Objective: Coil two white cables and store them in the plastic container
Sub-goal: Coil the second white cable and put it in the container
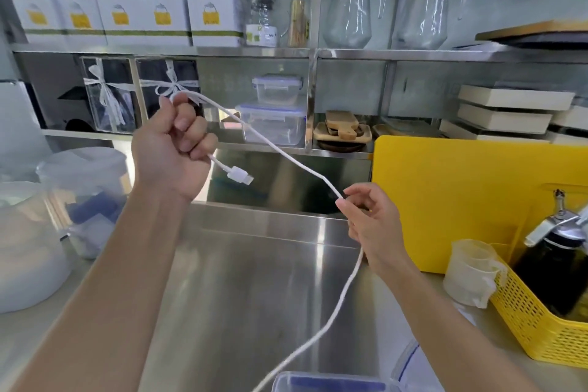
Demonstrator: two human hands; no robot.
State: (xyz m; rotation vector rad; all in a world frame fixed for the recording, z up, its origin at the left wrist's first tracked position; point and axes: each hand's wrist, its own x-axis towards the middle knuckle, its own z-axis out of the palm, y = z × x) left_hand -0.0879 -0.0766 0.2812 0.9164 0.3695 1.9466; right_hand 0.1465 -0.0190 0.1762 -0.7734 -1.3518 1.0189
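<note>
Nearest the camera, at the bottom edge: a clear container [331, 383] with a blue-trimmed rim, only its far rim in view, contents not readable. A lid [410, 360] with a blue seal seems to lie just right of it. No coiled cable can be seen in it.

One white cable [286, 157] is in hand. Its tail rises from the bottom edge beside the container, passes through the right hand [369, 219], spans to the left hand [173, 149] and bends over the top of that fist. The plug [238, 174] hangs out below the fist.

Left grip — closed in a fist around the cable near the plug end. Right grip — thumb and fingertips pinched narrow on the cable further along, remaining fingers loose.

Judgement: early stage. No loops formed yet; the cable runs nearly straight between the hands. First coil not begun, second cable not in view, nothing stored so far as can be told. Almost all of the task is left.

Surface: a stainless steel table [248, 280], bare and reflective in the middle. Left, translucent tubs [28, 251]. Right, a yellow basket [534, 321] holding a dark bottle and a measuring cup, with a yellow board [451, 197] behind.

Far: steel shelving [222, 49] with white boxes, glass jugs, clip-lid containers and wooden boards — a kitchen or prep room.
</note>
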